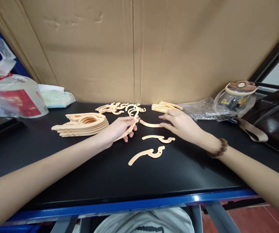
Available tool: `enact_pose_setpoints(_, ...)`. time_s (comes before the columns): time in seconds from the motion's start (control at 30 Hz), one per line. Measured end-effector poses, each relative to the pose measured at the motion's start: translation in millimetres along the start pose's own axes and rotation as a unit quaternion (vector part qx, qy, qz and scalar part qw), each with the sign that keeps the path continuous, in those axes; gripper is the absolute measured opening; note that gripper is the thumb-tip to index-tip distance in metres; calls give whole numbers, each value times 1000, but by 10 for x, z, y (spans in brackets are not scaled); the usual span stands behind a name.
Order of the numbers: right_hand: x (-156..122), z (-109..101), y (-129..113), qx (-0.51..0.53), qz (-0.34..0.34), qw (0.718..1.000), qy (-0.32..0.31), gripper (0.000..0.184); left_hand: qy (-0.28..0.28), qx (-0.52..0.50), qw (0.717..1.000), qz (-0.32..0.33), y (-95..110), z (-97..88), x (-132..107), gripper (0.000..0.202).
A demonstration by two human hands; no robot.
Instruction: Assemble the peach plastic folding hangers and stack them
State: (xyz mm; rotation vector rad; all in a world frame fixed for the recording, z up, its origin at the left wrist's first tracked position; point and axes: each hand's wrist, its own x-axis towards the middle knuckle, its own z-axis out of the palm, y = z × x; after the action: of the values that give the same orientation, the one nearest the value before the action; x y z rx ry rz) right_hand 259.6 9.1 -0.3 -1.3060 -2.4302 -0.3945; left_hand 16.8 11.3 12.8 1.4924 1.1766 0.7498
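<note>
My left hand (pixel 120 129) is closed around a peach plastic hanger part (pixel 136 112) whose curved hook rises above the fingers and whose arm slopes down behind the hand. In my right hand (pixel 178 124), thumb and fingers meet on the right end of a curved hanger arm (pixel 150 124); its other end points at the left hand, with a small gap between. Nearer me on the table lie two hanger pieces with curled ends, one hanger piece (pixel 158 138) behind the other hanger piece (pixel 146 155). A stack of folded hangers (pixel 81 124) stands left of my left hand.
Behind my hands lie a pile of hook pieces (pixel 111 107) and a bundle of straight arms (pixel 166 105). Clear plastic wrap (pixel 197 108), a drink bottle (pixel 237 97) and a dark bag (pixel 272 119) are at right. A plastic bag (pixel 18 97) and tissue pack (pixel 57 97) stand left.
</note>
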Motion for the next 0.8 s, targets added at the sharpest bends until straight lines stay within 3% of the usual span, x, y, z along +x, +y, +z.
enact_pose_setpoints(0.2, 21, 76, -5, 92, -38, 994, -40, 23, 3, 29, 1000, -2, 21, 14, -42, 42)
enact_pose_setpoints(0.43, 13, 16, 68, 151, -39, 988, -14, 19, 23, 22, 999, -14, 12, -7, -33, 38)
enact_pose_setpoints(0.8, 10, 21, 69, 185, -56, 981, -8, 20, -37, -42, 998, -35, 17, -70, -29, 33)
